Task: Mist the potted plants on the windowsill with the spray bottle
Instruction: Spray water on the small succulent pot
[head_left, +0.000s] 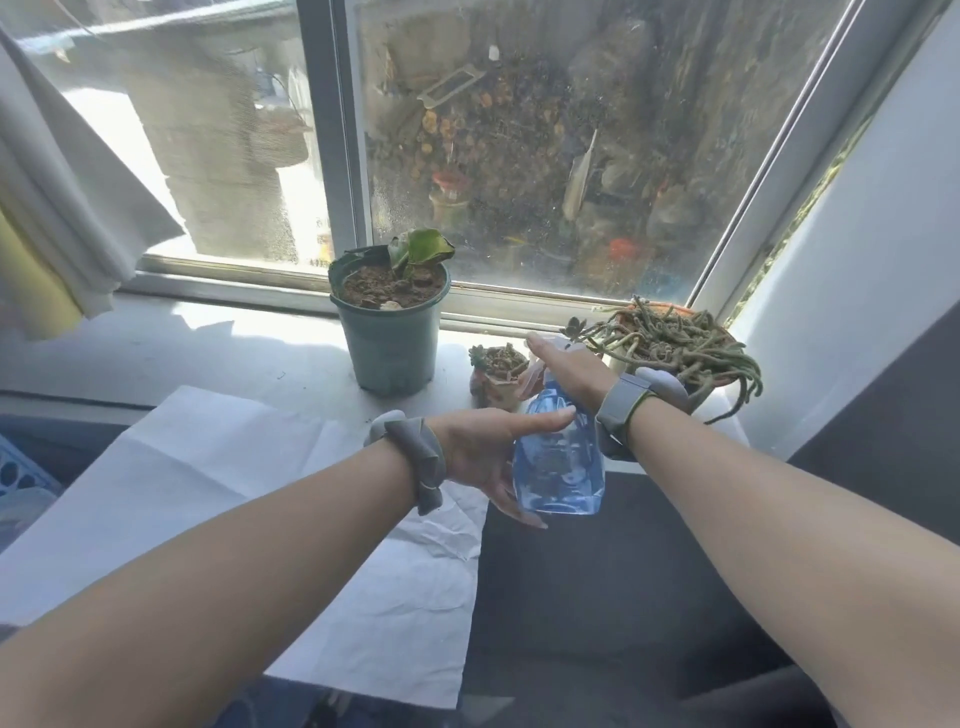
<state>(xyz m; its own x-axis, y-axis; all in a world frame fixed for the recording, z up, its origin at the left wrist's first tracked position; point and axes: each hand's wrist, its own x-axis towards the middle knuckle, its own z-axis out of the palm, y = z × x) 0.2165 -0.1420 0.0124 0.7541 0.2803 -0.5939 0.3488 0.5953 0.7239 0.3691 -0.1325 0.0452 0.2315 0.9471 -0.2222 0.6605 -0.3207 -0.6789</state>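
A clear blue spray bottle (558, 462) is held upright in front of the windowsill (156, 343). My left hand (483, 452) cups its body from the left, thumb across the front. My right hand (566, 369) wraps over the white spray head from above. Just beyond the nozzle stands a small succulent pot (496, 371). A green pot (389, 332) with soil and a few drooping leaves sits to its left. At the right corner an orange pot (670, 338) holds a trailing, stringy succulent.
A white crumpled paper sheet (249, 493) lies below the sill on the left. A curtain (62, 208) hangs at the far left, with a blue basket (21, 467) under it. Dark fabric (623, 597) covers the area beneath my arms. The window pane is dusty.
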